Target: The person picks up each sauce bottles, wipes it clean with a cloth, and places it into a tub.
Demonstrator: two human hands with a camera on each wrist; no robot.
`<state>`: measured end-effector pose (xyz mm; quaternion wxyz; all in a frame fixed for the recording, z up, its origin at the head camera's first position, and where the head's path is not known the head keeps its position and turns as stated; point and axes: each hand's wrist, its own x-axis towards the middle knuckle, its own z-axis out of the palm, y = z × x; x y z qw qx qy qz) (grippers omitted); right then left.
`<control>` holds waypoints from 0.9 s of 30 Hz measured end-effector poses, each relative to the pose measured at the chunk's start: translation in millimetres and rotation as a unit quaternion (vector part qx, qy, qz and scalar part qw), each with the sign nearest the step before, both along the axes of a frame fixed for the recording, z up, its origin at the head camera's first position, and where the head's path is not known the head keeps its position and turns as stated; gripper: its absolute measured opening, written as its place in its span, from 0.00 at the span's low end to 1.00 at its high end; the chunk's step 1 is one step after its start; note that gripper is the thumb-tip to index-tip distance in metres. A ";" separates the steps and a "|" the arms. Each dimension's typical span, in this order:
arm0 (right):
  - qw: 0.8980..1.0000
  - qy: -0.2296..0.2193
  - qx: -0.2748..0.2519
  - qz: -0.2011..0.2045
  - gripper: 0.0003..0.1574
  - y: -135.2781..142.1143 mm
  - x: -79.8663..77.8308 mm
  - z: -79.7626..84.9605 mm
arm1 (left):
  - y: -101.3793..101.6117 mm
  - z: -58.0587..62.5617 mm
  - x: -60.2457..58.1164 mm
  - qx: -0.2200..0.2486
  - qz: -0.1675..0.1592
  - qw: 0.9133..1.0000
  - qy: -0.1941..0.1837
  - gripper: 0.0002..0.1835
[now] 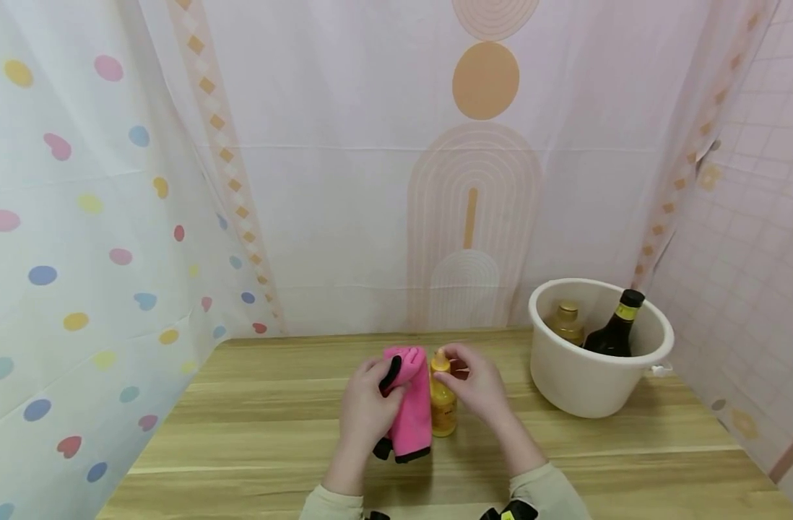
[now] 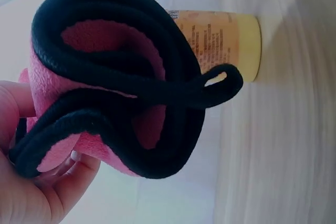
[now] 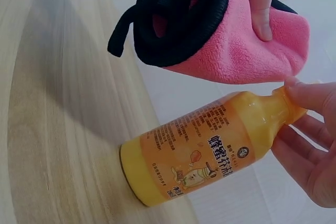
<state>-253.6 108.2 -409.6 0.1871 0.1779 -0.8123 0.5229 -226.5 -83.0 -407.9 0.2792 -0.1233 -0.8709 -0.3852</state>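
My left hand (image 1: 369,404) grips a folded pink cloth (image 1: 414,419) with black edging, held just left of a yellow squeeze bottle (image 1: 443,404). In the left wrist view the rolled cloth (image 2: 94,98) shows its black hem and a small hanging loop (image 2: 226,85). My right hand (image 1: 477,383) pinches the bottle near its cap, thumb on one side and fingers on the other. The right wrist view shows the bottle (image 3: 194,156) standing on the table, with an orange label bearing printed characters and a cartoon figure. Cloth and bottle are close together; whether they touch I cannot tell.
On the right of the wooden table (image 1: 260,419) stands a white bucket (image 1: 585,390). Inside it are a dark bottle (image 1: 614,336) with a black cap and yellow neck band, and an amber bottle (image 1: 567,325). Patterned curtains (image 1: 338,180) hang behind and at the sides.
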 end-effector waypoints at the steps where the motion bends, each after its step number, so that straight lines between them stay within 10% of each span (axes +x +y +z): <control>1: 1.000 -0.001 0.004 -0.002 0.16 -0.4 0.0 -0.6 | 0.1 -0.2 0.2 0.000 0.001 1.000 -0.005 0.14; 27: 0.999 0.009 0.020 -0.027 0.15 -1.4 4.7 -5.0 | 25.9 8.5 -4.6 0.034 0.006 0.993 -0.112 0.20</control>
